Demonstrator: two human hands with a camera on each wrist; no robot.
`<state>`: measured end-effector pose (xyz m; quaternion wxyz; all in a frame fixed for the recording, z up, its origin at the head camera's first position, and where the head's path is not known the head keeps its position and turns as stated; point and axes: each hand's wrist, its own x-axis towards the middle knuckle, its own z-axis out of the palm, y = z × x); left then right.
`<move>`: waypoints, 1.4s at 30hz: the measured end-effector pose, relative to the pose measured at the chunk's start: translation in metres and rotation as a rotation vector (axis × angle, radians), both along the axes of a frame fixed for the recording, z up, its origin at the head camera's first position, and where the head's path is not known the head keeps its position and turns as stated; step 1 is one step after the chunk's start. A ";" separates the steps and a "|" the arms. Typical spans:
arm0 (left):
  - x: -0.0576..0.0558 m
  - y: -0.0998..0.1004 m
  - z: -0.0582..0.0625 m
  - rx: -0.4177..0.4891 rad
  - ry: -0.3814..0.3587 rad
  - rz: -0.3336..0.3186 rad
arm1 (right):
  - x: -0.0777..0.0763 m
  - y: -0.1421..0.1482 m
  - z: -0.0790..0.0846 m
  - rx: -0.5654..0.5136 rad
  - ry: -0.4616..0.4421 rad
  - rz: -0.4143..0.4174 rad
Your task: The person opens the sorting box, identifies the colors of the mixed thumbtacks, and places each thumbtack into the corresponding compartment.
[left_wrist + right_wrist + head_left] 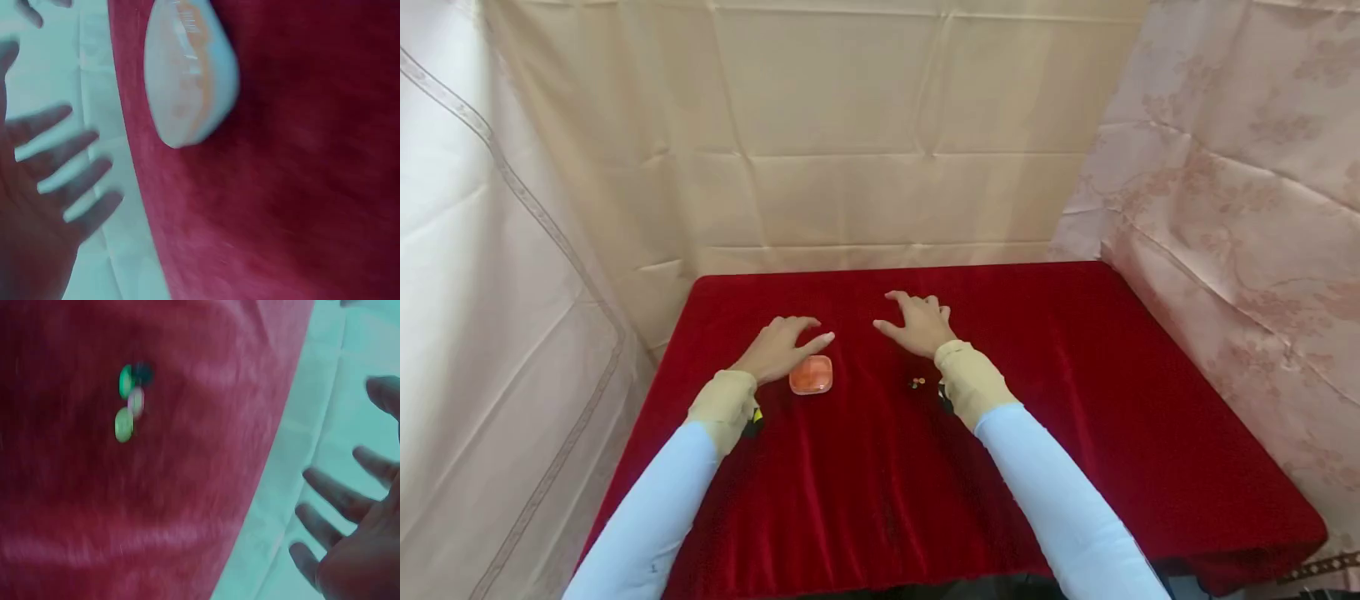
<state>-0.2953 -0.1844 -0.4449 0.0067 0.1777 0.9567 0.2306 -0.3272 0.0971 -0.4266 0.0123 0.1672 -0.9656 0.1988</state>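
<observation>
- The left hand (pixel 778 348) is held raised, its fingers spread, above a red velvet tablecloth (pixel 857 492)
- A small rounded-square orange box (pixel 811 377) is set on the tablecloth just beside the left hand, apart from its fingers in the left wrist view
- The right hand (pixel 922 327) is also held raised, its fingers parted and slightly bent
- Four tiny oval bead-like pieces (pixel 135 401) are clustered on the tablecloth near the right wrist
- Both forearms are covered by pale blue sleeves (pixel 1067 492)
- The far side is closed off by a creased beige curtain (pixel 842 100)
</observation>
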 end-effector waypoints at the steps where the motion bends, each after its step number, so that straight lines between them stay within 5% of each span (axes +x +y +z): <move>1: 0.006 -0.006 -0.003 0.031 -0.022 -0.025 | 0.002 -0.004 -0.002 -0.013 -0.007 0.038; 6: 0.033 -0.026 -0.026 0.066 -0.085 -0.107 | 0.013 -0.025 -0.018 -0.103 -0.079 0.236; 13: 0.045 -0.037 -0.045 0.087 0.009 -0.112 | 0.027 -0.058 -0.046 -0.164 -0.175 0.416; 22: 0.044 -0.035 -0.052 0.185 -0.039 -0.052 | 0.032 -0.068 -0.061 -0.130 -0.120 0.388; 42: 0.039 -0.042 -0.060 0.196 -0.071 0.006 | 0.028 -0.076 -0.061 -0.089 -0.136 0.330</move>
